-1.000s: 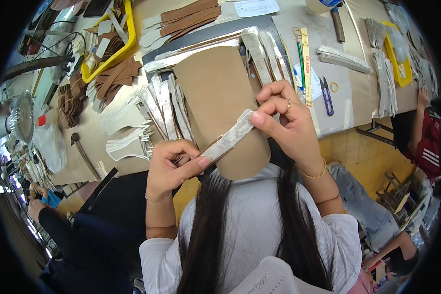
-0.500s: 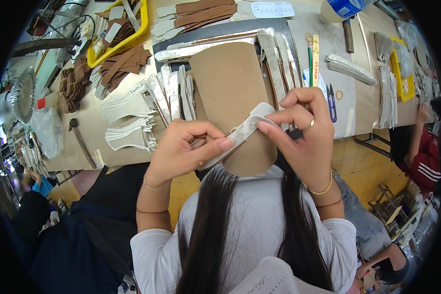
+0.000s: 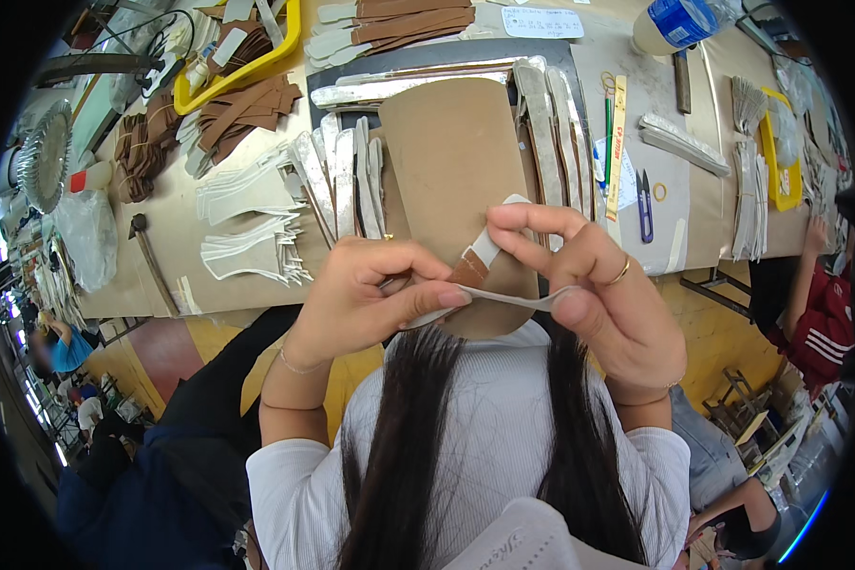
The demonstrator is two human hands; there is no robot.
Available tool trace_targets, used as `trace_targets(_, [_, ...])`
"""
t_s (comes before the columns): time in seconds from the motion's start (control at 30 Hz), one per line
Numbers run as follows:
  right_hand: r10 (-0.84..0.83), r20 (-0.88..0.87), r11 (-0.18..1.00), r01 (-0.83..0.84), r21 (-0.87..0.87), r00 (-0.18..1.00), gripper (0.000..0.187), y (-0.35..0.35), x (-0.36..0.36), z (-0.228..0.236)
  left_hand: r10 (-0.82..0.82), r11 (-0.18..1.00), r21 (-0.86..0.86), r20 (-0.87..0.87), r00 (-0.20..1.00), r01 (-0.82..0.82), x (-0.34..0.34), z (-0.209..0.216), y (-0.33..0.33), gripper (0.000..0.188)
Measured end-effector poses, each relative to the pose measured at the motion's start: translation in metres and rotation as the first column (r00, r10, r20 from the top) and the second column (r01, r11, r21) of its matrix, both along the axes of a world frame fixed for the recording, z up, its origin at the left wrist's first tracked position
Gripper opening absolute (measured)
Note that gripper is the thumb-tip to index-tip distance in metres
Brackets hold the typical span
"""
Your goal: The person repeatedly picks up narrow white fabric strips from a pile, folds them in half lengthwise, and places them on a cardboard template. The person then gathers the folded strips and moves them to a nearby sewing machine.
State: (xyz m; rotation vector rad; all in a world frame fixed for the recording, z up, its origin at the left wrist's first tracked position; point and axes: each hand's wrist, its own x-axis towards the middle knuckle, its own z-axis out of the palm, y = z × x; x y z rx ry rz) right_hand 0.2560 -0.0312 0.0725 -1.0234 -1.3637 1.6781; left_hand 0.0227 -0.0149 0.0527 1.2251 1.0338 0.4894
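In front of my chest, above a curved tan board (image 3: 451,142), I hold a layered strap piece. Its brown leather layer (image 3: 470,271) has a whitish end, and a pale grey strip (image 3: 508,299) bows away from it, so the two layers stand apart on the right. My left hand (image 3: 375,290) pinches both layers together between thumb and fingers. My right hand (image 3: 603,294) has its index finger at the leather layer's whitish end and its thumb against the pale strip's end. The layers' lower left end is partly hidden by my left hand.
Pale strips (image 3: 337,176) lean left of the board, and more strips (image 3: 541,114) lie right of it. A hammer (image 3: 154,266) rests at the left. Blue-handled snips (image 3: 645,209), a yellow ruler (image 3: 617,142) and a bottle (image 3: 670,27) are to the right. Yellow baskets (image 3: 299,38) hold parts.
The pale strip and leather layer, close together before, are now spread apart at the right end. My right hand has moved slightly right and down, its thumb separating from the index finger.
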Motion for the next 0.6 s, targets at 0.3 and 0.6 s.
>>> trace_targets(0.3, [-0.307,0.23,0.939,0.255,0.23,0.923,0.01,0.008,-0.005,-0.033,0.091,0.964,-0.249,-0.007,0.996,-0.09,-0.006,-0.018,-0.002,0.015])
trace_targets(0.6, [-0.279,0.26,0.956,0.242,0.166,0.924,0.006,0.011,-0.005,-0.036,0.115,0.946,-0.31,0.049,0.992,-0.094,-0.008,-0.024,-0.001,0.015])
